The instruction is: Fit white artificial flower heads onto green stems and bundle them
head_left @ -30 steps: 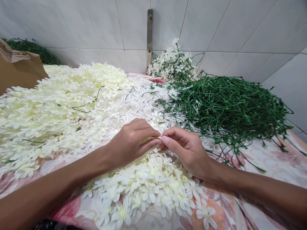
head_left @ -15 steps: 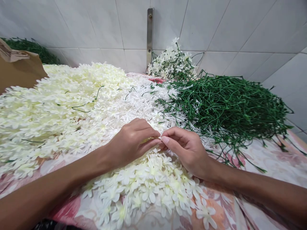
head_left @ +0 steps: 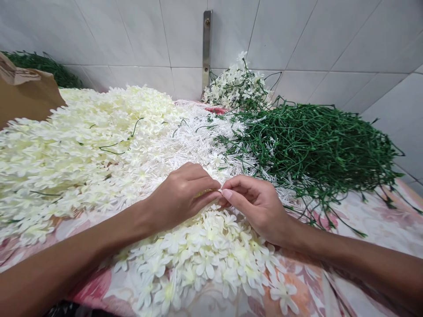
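My left hand (head_left: 187,193) and my right hand (head_left: 253,204) meet at the fingertips over a low heap of loose white artificial flowers (head_left: 205,259). Both are closed in a pinch. Between them shows a sliver of something small and white, mostly covered by the fingers, and I cannot make out what it is. Just beyond the hands lies a pile of thin white stamen-like pieces (head_left: 198,141). Green plastic stems (head_left: 317,145) are heaped to the right of it. A larger mound of cream-white flower heads (head_left: 82,141) spreads out on the left.
A bunch of white flowers on green stems (head_left: 236,88) stands against the tiled wall (head_left: 132,35), beside a metal bracket (head_left: 206,48). At the left edge is a brown cardboard box (head_left: 29,97), with more green stems (head_left: 46,68) behind. A floral cloth (head_left: 380,220) covers the table.
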Demonstrator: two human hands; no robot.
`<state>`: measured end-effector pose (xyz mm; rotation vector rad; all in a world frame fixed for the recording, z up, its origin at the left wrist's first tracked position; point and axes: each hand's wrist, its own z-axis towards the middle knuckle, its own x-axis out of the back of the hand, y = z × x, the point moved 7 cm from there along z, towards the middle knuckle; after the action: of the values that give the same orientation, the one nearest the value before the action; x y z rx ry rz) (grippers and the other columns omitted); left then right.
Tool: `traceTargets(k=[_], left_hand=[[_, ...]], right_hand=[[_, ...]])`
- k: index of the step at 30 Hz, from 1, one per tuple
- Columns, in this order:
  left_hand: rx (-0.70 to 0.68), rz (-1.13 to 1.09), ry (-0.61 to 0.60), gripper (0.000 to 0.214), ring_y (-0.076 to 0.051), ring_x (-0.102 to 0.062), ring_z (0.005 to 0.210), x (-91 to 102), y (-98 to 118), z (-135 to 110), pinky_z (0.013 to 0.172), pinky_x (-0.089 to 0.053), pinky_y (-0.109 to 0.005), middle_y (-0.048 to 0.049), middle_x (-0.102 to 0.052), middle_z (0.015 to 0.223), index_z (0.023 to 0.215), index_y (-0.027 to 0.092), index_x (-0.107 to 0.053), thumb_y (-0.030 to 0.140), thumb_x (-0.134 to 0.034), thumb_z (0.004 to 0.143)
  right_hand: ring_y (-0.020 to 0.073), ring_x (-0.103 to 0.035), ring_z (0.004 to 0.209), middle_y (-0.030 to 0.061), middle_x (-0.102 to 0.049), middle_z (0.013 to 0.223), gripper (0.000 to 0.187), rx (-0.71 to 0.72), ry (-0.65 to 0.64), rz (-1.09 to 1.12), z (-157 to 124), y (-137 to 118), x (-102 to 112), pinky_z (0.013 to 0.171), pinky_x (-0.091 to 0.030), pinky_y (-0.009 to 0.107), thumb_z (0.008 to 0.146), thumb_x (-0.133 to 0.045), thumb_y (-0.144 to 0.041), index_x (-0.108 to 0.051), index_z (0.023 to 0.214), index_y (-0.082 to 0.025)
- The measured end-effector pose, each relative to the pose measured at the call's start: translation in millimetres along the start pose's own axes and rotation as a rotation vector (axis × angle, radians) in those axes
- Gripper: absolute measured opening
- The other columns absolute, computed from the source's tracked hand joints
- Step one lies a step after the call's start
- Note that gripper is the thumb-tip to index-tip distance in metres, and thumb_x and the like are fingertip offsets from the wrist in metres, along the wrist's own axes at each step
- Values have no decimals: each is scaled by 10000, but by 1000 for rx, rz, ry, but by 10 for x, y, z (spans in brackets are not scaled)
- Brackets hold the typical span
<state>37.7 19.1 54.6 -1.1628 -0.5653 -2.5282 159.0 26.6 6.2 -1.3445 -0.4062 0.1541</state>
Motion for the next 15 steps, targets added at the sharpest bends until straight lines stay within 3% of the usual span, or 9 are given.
traceTargets(k=[15], left_hand=[[-3, 1, -16, 89, -133, -563, 686, -23, 2, -8, 644, -450, -249, -42, -652, 719, 784, 132, -646, 167, -598, 850]], right_hand=[[135, -625, 593, 35, -652, 662, 116, 9, 37, -45, 15, -9, 3, 530, -481, 224, 851, -550, -228, -609, 790, -149]])
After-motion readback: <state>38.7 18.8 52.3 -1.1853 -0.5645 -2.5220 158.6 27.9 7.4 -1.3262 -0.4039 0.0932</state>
